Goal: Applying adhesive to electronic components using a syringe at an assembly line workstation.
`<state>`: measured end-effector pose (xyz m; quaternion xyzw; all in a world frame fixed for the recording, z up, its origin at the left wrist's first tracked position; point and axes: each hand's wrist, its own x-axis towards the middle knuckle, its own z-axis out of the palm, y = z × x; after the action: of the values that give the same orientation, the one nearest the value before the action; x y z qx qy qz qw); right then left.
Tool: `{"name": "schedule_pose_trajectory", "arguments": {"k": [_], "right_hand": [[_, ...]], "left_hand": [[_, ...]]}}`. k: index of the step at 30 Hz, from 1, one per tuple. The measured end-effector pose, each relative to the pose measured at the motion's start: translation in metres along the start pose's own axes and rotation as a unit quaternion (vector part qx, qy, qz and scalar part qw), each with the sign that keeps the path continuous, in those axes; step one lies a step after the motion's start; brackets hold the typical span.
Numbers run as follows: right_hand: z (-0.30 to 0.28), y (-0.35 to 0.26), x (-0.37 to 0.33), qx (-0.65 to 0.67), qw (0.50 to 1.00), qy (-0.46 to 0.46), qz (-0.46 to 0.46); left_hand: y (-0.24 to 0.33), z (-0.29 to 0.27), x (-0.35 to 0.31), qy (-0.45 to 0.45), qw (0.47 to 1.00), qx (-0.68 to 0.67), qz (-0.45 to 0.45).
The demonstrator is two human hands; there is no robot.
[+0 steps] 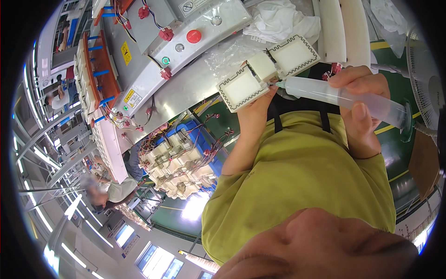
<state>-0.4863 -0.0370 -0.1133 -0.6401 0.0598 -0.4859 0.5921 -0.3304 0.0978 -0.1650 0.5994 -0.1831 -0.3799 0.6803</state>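
My right hand (364,93) is wrapped round the barrel of a large translucent syringe (310,89), which lies nearly level with its plunger end to the right. Its narrow greenish tip points left, at the middle of a white plastic part (239,90). That part has two flat rectangular panels edged with a wavy dark line, joined by a small raised block (261,66). From below, my left hand (256,108) grips the part close to the syringe tip; some of its fingers are hidden behind the panel. I cannot tell whether the tip touches the part.
A grey machine panel with a red button (193,36) stands on the metal bench, with clear plastic film (227,58) and a white crumpled bag (283,21) nearby. A blue crate (197,139) holds several cream wired parts. A co-worker (114,193) sits at left; a fan (425,79) stands right.
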Motion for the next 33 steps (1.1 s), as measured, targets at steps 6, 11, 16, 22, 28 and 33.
{"name": "schedule_pose_trajectory", "arguments": {"k": [6,11,16,22,28,33], "right_hand": [[0.0,0.0,0.002,0.001,1.0,-0.023,-0.02],[-0.002,0.001,0.0,-0.005,1.0,-0.005,-0.011],[-0.003,-0.001,0.001,-0.031,0.999,-0.008,-0.007],[0.004,-0.008,0.006,0.032,0.996,0.066,0.045],[-0.004,0.001,0.005,0.005,0.997,0.048,0.066],[-0.003,0.005,0.003,-0.001,0.997,0.048,0.058]], "left_hand": [[-0.003,-0.004,0.001,-0.026,0.999,-0.021,-0.017],[-0.003,-0.002,0.001,-0.01,1.0,0.007,-0.016],[-0.005,-0.001,0.002,0.012,1.0,-0.015,-0.016],[0.003,-0.004,0.009,-0.014,0.988,0.132,0.082],[0.003,-0.006,0.013,0.0,0.929,0.303,0.214],[0.012,-0.004,0.01,-0.029,0.909,0.352,0.219]]}}
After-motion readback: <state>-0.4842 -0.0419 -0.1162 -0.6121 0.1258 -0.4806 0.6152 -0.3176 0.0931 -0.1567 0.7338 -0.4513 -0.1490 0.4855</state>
